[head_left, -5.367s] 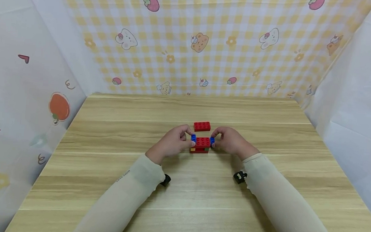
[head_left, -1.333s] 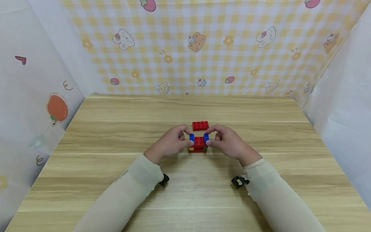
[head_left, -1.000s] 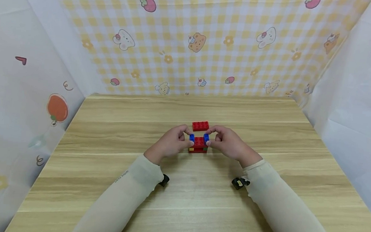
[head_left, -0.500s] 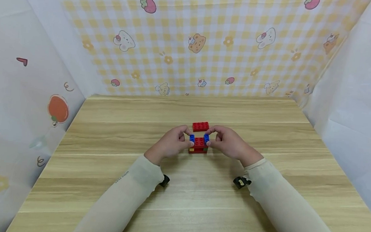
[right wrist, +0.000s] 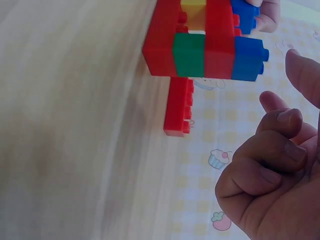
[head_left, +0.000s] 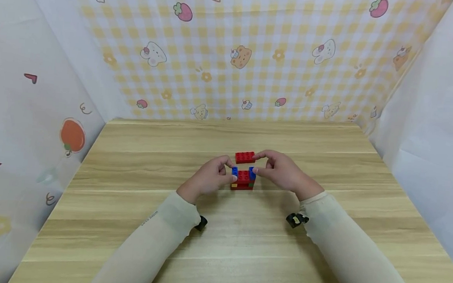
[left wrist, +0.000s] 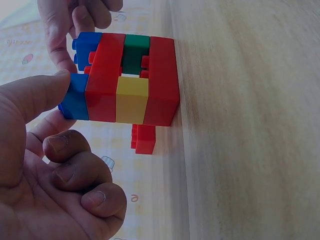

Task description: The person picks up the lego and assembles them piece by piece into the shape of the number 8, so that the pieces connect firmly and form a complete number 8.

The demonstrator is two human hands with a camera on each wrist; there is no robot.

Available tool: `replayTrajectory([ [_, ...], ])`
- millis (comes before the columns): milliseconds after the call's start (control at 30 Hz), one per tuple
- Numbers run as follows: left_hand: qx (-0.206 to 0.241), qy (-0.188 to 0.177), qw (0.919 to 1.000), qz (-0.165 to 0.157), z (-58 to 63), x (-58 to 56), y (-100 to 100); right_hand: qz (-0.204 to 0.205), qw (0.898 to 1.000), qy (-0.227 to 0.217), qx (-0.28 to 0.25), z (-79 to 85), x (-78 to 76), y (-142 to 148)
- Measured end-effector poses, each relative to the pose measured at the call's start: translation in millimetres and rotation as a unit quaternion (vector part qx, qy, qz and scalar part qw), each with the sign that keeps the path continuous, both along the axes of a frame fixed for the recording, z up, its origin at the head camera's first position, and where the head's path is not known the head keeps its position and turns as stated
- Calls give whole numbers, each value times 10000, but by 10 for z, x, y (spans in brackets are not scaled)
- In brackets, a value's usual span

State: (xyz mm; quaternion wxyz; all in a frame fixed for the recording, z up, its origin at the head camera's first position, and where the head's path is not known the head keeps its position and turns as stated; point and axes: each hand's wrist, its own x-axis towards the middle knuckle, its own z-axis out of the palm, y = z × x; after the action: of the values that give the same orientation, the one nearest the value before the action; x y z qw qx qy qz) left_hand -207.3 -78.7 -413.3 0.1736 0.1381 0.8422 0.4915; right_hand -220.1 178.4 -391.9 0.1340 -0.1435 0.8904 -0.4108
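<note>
A small stack of toy building bricks stands upright near the middle of the table. Its base is a red brick [left wrist: 164, 85], with a yellow brick [left wrist: 132, 100] on the left end and a green brick [right wrist: 189, 55] on the right. Across them lies an upper red brick [head_left: 243, 176], topped by a left blue brick [head_left: 234, 171] and a right blue brick [right wrist: 248, 57]. My left hand [head_left: 208, 177] pinches the left blue brick between thumb and index finger. Beside the right blue brick, my right hand [head_left: 283, 174] holds nothing, its thumb and index finger spread apart.
Just behind the stack lies a loose red brick [head_left: 245, 157], studs up. The wooden table [head_left: 150, 153] meets a checked cloth [head_left: 202, 34] at its back edge, with white sheets at both sides. Dark wrist cameras sit under both sleeves.
Earlier my right hand brought the right blue brick from beside the stack onto its top right end. Now its fingers have parted from that brick. My left hand keeps its pinch.
</note>
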Motion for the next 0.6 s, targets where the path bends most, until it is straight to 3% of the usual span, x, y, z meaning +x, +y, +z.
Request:
replayTrajectory([
  [600, -86, 46, 9999, 41, 5, 11, 12, -345, 9988, 21, 340, 11, -338, 44],
])
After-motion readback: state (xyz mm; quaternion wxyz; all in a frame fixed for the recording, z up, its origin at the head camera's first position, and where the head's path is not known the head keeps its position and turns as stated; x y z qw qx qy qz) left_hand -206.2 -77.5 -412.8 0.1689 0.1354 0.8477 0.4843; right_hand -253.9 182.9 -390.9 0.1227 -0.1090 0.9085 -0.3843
